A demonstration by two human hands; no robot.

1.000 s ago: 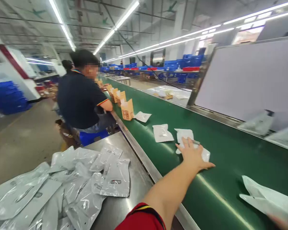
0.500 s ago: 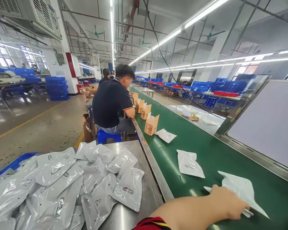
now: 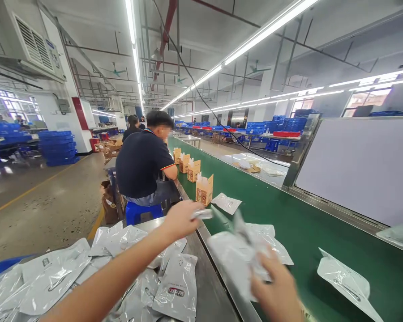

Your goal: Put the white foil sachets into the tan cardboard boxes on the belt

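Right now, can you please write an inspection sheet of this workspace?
Surface: green conveyor belt beside steel table.
Job's things: blurred white plastic pouch in right hand; left hand pinches a small white piece.
Clutter: heap of silvery pouches; small brown cartons and loose pouches on belt.
Grips: both closed.
Cables: black cable hangs overhead.
Surroundings: seated co-worker, blue crates.

Factory packing line: green conveyor belt [image 3: 289,214], stacked blue crates [image 3: 58,147], seated workers [image 3: 143,165].
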